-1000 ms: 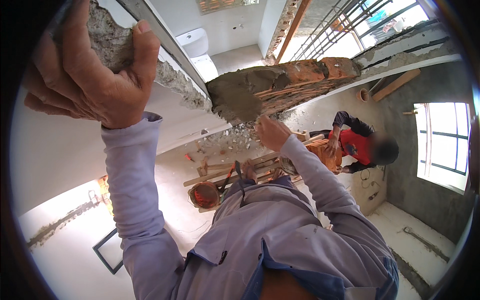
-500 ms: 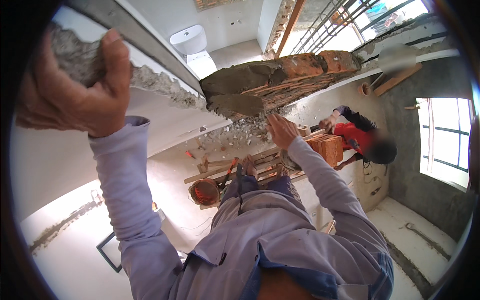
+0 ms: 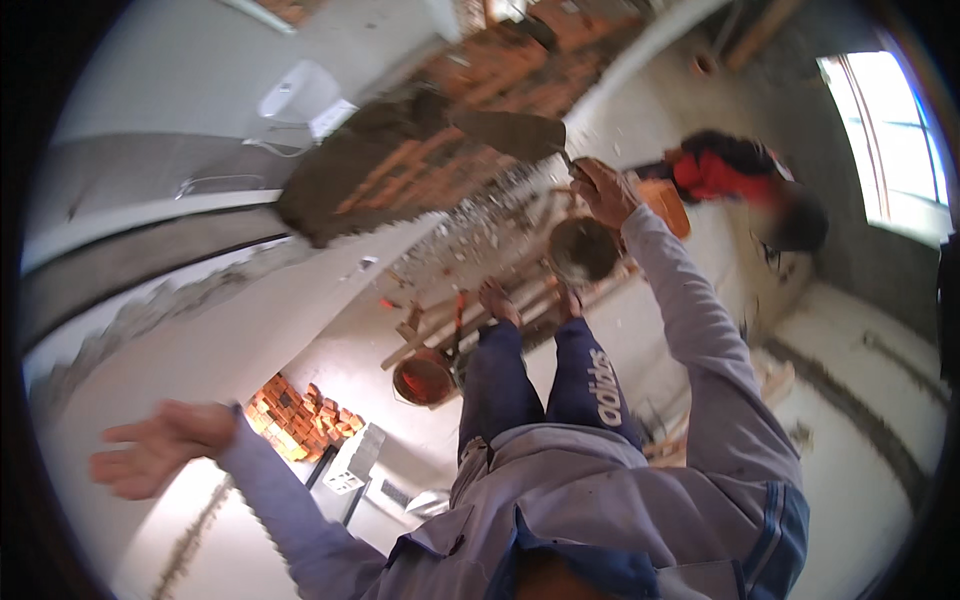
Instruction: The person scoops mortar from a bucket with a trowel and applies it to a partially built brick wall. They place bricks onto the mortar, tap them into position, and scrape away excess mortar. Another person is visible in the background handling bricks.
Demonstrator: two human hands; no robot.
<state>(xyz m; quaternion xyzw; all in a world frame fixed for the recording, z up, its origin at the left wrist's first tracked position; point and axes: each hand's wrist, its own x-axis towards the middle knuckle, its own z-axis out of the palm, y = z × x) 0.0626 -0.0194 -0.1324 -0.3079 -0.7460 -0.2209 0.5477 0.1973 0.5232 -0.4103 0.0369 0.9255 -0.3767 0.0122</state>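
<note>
Trowel [image 3: 515, 133] in right hand [image 3: 606, 192]; left hand [image 3: 165, 447] (empty) has released the wall [image 3: 200, 335].

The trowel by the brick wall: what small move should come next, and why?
Probably draw the trowel across the bare orange part of the brick wall: the right hand grips it with the blade near the bricks, and grey mortar covers only some of them.

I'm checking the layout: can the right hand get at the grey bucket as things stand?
Probably yes, with some bending: nothing visible lies between the right hand, holding a trowel, and the grey bucket.
</note>
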